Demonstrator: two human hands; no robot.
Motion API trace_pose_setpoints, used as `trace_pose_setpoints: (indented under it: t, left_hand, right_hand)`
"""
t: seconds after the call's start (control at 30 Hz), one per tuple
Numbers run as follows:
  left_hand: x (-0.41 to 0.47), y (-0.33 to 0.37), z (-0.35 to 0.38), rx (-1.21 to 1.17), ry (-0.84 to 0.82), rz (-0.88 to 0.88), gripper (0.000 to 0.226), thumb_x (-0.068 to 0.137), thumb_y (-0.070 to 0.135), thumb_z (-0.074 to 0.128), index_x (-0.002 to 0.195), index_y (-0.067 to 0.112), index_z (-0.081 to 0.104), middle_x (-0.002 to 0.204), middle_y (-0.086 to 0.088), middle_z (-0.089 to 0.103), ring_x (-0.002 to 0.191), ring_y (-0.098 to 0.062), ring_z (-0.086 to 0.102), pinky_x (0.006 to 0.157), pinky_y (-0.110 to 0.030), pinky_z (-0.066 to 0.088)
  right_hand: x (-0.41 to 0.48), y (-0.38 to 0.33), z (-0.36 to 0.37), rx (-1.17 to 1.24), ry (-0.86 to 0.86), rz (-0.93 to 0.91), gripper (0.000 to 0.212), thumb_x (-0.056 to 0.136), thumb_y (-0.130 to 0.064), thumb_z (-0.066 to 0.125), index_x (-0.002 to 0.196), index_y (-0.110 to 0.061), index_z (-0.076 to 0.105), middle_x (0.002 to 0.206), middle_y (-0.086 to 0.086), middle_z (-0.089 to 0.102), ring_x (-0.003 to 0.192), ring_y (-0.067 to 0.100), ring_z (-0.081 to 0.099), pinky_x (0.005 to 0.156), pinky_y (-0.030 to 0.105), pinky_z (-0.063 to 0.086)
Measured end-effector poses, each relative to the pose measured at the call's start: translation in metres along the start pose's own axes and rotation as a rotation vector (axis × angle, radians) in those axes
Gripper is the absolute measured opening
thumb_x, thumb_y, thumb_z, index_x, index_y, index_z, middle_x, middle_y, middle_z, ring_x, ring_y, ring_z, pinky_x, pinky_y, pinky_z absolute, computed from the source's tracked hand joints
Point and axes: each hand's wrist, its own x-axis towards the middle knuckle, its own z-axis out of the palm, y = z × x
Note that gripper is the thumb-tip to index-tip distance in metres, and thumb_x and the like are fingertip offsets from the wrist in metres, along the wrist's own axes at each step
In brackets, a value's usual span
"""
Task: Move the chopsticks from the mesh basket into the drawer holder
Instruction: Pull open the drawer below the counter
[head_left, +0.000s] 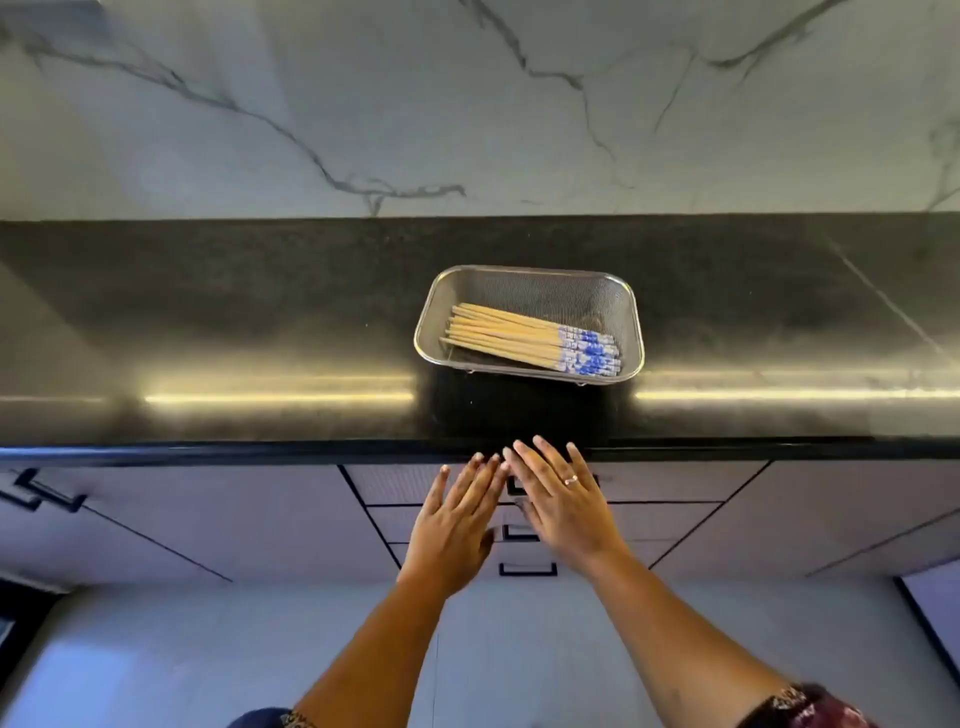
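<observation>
Chopsticks (535, 339), a bundle of pale wooden sticks with blue-and-white patterned ends pointing right, lie flat and roughly parallel inside the mesh basket (530, 278) (a shallow rectangular metal strainer with rounded corners). Basket rests on the black countertop (260, 312), near its front edge, with a marble-veined wall panel (363, 104) behind. Below the counter edge, a stack of pale drawers (649, 519) with dark bar handles is shut. Left hand (457, 525) and right hand (558, 506) reach forward side by side in front of the top drawer, fingers straight and spread, holding nothing; their fingertips nearly meet just below the counter edge. Right hand bears a ring (570, 479). Both hands are well apart from the basket.
</observation>
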Motion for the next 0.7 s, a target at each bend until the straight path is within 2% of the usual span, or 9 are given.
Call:
trace_pose_setpoints:
  t: [0.07,0.13,0.2,0.27,0.37,0.43,0.5,0.6,0.7]
  left_hand:
    - [-0.005,-0.008,0.009,0.067,-0.111,0.057,0.079,0.09,0.047,0.051,0.148,0.017,0.007,0.157,-0.006,0.016,0.145,-0.024,0.007,0.119,-0.052,-0.001]
    - [-0.007,-0.015,0.022,0.084,-0.236,0.074,0.072,0.099,0.043,0.03,0.142,0.018,-0.021,0.155,-0.004,-0.017,0.139,-0.024,-0.026,0.111,-0.047,-0.022]
    - [0.0,-0.013,0.032,0.055,-0.29,0.101,0.069,0.101,0.036,0.027,0.139,0.019,-0.028,0.151,-0.002,-0.029,0.133,-0.022,-0.037,0.104,-0.045,-0.03]
    - [0.009,-0.009,0.038,0.063,-0.355,0.091,0.072,0.099,0.031,0.034,0.141,0.017,-0.024,0.153,-0.003,-0.025,0.134,-0.022,-0.036,0.105,-0.046,-0.028]
    - [0.024,-0.004,0.055,0.095,-0.462,0.083,0.076,0.097,0.027,0.04,0.147,0.015,-0.016,0.157,-0.003,-0.019,0.142,-0.022,-0.025,0.107,-0.047,-0.024]
    - [0.034,0.001,0.065,0.123,-0.541,0.1,0.079,0.095,0.027,0.043,0.148,0.018,-0.014,0.158,-0.002,-0.019,0.145,-0.022,-0.02,0.108,-0.049,-0.022]
    - [0.042,0.008,0.075,0.122,-0.606,0.092,0.084,0.093,0.031,0.047,0.148,0.019,-0.016,0.158,-0.001,-0.02,0.145,-0.022,-0.018,0.109,-0.052,-0.02]
    - [0.047,0.018,0.086,0.091,-0.647,0.035,0.09,0.092,0.037,0.049,0.147,0.019,-0.02,0.157,0.0,-0.023,0.145,-0.02,-0.02,0.108,-0.055,-0.02]
    - [0.048,0.025,0.094,0.067,-0.668,0.005,0.093,0.09,0.038,0.051,0.146,0.02,-0.021,0.157,0.0,-0.024,0.145,-0.021,-0.02,0.108,-0.058,-0.017]
  right_hand:
    - [-0.005,-0.002,0.006,-0.01,-0.032,-0.039,0.062,0.086,-0.037,0.062,0.141,-0.017,0.043,0.142,0.001,0.05,0.132,0.021,0.046,0.11,0.045,0.033]
    - [-0.013,-0.004,0.017,-0.02,-0.078,-0.046,0.06,0.088,-0.037,0.06,0.142,-0.016,0.041,0.14,0.003,0.052,0.131,0.022,0.048,0.108,0.043,0.037]
    - [-0.01,-0.007,0.027,0.044,-0.166,-0.007,0.059,0.092,-0.035,0.054,0.144,-0.016,0.036,0.141,0.005,0.052,0.13,0.023,0.048,0.108,0.04,0.037]
    - [-0.003,-0.008,0.036,0.109,-0.259,0.074,0.058,0.096,-0.036,0.045,0.148,-0.019,0.026,0.147,0.005,0.043,0.134,0.025,0.043,0.111,0.039,0.033]
    - [0.002,-0.006,0.061,0.117,-0.427,0.215,0.06,0.099,-0.039,0.035,0.151,-0.025,0.008,0.157,0.0,0.023,0.143,0.024,0.024,0.118,0.038,0.015]
    - [0.005,-0.003,0.075,0.08,-0.551,0.31,0.066,0.097,-0.033,0.04,0.151,-0.026,0.003,0.16,-0.001,0.013,0.146,0.022,0.014,0.119,0.038,0.006]
    - [0.008,0.0,0.086,0.045,-0.638,0.385,0.076,0.091,-0.025,0.05,0.151,-0.024,0.003,0.16,-0.001,0.01,0.147,0.021,0.01,0.119,0.039,0.004]
    - [0.009,0.001,0.094,0.074,-0.673,0.454,0.084,0.086,-0.021,0.058,0.151,-0.022,0.004,0.161,-0.001,0.006,0.148,0.021,0.003,0.118,0.041,0.002]
    - [0.006,-0.001,0.098,0.066,-0.661,0.456,0.091,0.084,-0.025,0.064,0.151,-0.02,0.002,0.161,0.001,0.005,0.148,0.024,0.001,0.118,0.044,0.002]
